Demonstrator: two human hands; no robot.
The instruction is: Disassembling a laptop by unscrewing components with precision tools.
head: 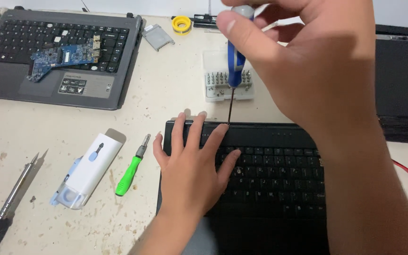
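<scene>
Seen from above, a black laptop [270, 179] lies on a pale, stained worktable [166, 89], and everything else here is placed relative to it. The right hand [317, 61] hovers above the laptop's rear edge, thumb and fingers pinched around the top of a blue-handled screwdriver [235, 61] that stands nearly upright; its thin dark shaft runs down from the grip, and its tip meets the strip just behind the laptop's keyboard, near the rear left corner. The left hand [192, 165] lies flat with fingers spread on the left part of the laptop's keyboard, fingertips reaching toward the rear edge, the index fingertip just beside the screwdriver tip. Directly behind the laptop sits a clear case of screwdriver bits [227, 82], close to the shaft. Left of the laptop, near its edge, lies a green-handled screwdriver [131, 170], then a white tool package [88, 172], and farther left a long tool with a dark handle [5, 208]. Well behind and to the left rests a grey laptop [57, 56] with a blue circuit board [60, 59] on its keys. A yellow roll of tape [182, 24] lies far behind. Bare table shows between the black laptop and the grey one.
</scene>
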